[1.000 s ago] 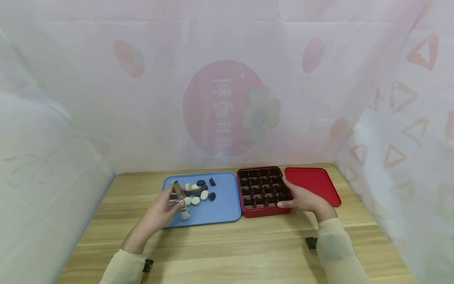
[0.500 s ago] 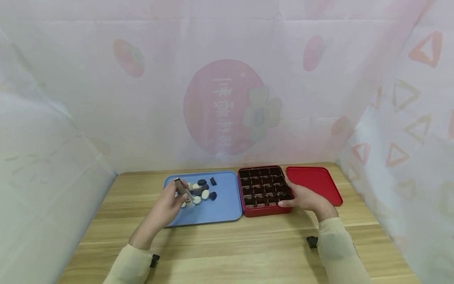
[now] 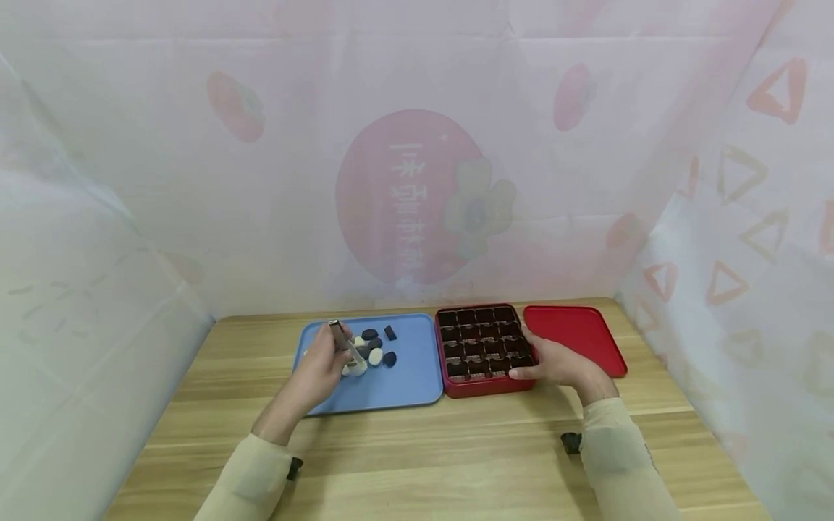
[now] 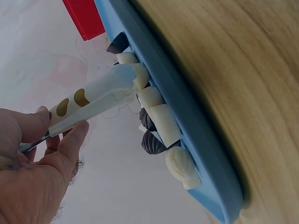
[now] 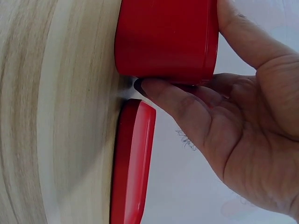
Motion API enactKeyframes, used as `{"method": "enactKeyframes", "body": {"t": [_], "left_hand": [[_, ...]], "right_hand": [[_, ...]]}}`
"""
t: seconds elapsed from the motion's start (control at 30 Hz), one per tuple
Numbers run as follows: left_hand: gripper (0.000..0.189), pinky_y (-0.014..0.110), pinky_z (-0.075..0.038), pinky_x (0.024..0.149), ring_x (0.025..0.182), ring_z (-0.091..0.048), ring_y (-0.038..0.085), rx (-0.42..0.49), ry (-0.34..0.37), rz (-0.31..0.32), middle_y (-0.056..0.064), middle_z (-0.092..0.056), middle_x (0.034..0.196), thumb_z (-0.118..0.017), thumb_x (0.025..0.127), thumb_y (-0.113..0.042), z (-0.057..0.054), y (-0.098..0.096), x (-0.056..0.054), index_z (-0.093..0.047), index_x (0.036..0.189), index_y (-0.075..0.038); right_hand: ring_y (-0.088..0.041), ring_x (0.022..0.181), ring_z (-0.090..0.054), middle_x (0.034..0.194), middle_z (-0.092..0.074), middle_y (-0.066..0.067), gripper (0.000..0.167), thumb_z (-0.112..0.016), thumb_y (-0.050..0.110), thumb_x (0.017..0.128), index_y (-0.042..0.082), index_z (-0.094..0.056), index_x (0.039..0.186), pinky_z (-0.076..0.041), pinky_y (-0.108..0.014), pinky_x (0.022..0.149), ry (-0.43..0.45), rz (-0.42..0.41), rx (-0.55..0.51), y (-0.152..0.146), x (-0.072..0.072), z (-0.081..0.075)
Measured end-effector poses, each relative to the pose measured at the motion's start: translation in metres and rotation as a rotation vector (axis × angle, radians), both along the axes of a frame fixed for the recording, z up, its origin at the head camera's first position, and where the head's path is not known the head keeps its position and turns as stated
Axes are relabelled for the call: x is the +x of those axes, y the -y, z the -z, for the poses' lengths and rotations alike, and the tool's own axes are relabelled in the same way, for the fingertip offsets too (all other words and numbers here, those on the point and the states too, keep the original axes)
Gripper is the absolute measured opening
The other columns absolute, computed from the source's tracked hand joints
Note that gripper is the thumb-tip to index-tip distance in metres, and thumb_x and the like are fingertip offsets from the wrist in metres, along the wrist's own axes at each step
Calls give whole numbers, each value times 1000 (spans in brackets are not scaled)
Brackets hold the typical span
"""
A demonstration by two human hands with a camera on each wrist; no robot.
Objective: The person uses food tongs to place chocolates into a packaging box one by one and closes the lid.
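Note:
My left hand [image 3: 318, 370] holds small tongs [image 4: 88, 100] with a metal handle and pale arms marked with gold spots. The tips reach down to the white chocolates [image 4: 164, 123] on the blue tray [image 3: 407, 383]; in the left wrist view they meet one white piece, but I cannot tell whether it is clasped. Dark chocolates [image 3: 389, 359] lie among the white ones. On the right, my right hand [image 3: 562, 365] grips the red box [image 3: 491, 388] at its near right corner. Dark brown compartments [image 3: 476, 350] fill the box, their contents too dark to make out.
A red lid [image 3: 576, 336] lies on the wooden table [image 3: 417, 463] to the right of the box. The tray stands close against the box's left side. Behind the table hangs a pale printed cloth [image 3: 274, 202], with more cloth on both sides.
My left hand has shifted right and slightly away, bringing the tong tips from the tray's near left part to the white chocolates. The right hand stays on the box.

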State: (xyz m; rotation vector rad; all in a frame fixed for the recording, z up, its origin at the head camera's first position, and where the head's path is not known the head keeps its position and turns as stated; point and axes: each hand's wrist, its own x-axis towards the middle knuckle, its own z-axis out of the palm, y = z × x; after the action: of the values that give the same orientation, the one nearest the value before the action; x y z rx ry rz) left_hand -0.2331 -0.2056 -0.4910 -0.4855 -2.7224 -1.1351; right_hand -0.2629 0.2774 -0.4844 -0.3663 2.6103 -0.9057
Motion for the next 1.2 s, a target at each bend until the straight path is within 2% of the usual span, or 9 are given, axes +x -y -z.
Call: {"method": "enactKeyframes", "body": {"t": [0.13, 0.37, 0.6, 0.7, 0.83, 0.93, 1.03, 1.2], "left_hand": [[28, 59, -71, 108, 135, -72, 48, -9, -2, 11, 28, -62, 144, -58, 117, 7, 1, -1, -3, -53, 145, 4], [26, 47, -72, 95, 123, -74, 40, -26, -66, 26, 25, -65, 136, -61, 115, 9, 4, -5, -10, -55, 140, 3], [27, 57, -71, 103, 134, -76, 46, -1, -70, -24, 23, -69, 137, -62, 113, 12, 3, -8, -17, -58, 137, 1], [26, 57, -70, 106, 136, -75, 46, 20, -62, -32, 24, -69, 139, -62, 112, 14, -2, -12, -17, -58, 134, 1], [26, 52, -73, 101, 131, -76, 45, 47, -69, -16, 26, -70, 139, -63, 111, 14, -12, -23, -16, -59, 133, 1], [24, 50, -73, 102, 131, -76, 44, 57, -68, -1, 25, -71, 138, -64, 112, 12, -19, -34, -15, -59, 132, 0], [22, 51, -72, 109, 136, -75, 43, 83, -39, 19, 22, -69, 141, -63, 114, 9, -25, -46, -14, -58, 133, -1], [21, 49, -71, 106, 134, -74, 37, 129, -10, 65, 18, -68, 140, -62, 117, 6, -34, -67, -12, -56, 134, -4]], "right_hand": [[-60, 175, -31, 192, -19, -35, 128, -96, 39, 101, -4, -10, 185, -35, -77, 141, -5, -1, 8, 0, 0, 0], [-60, 174, -33, 191, -21, -36, 126, -96, 36, 101, -5, -11, 185, -35, -77, 141, -22, -11, 4, 0, 0, -2], [-60, 172, -38, 190, -24, -37, 125, -96, 34, 101, -6, -12, 185, -38, -77, 140, -26, -11, 3, 2, -1, -1], [-60, 172, -38, 190, -24, -37, 125, -96, 34, 101, -6, -12, 184, -38, -77, 140, -29, -12, 12, 2, -1, -2], [-60, 172, -38, 189, -25, -38, 125, -96, 35, 102, -6, -12, 184, -39, -77, 140, -31, -14, 17, 3, 0, -3], [-60, 172, -37, 189, -25, -37, 125, -96, 35, 101, -6, -12, 184, -38, -77, 140, -33, -14, 17, 3, 0, -4], [-61, 173, -35, 190, -22, -37, 125, -96, 36, 102, -6, -12, 184, -37, -77, 140, -31, -11, 18, 2, 1, -3], [-60, 174, -34, 191, -20, -36, 125, -95, 37, 102, -6, -11, 184, -36, -77, 141, -27, -3, 9, 1, 1, -1]]}}
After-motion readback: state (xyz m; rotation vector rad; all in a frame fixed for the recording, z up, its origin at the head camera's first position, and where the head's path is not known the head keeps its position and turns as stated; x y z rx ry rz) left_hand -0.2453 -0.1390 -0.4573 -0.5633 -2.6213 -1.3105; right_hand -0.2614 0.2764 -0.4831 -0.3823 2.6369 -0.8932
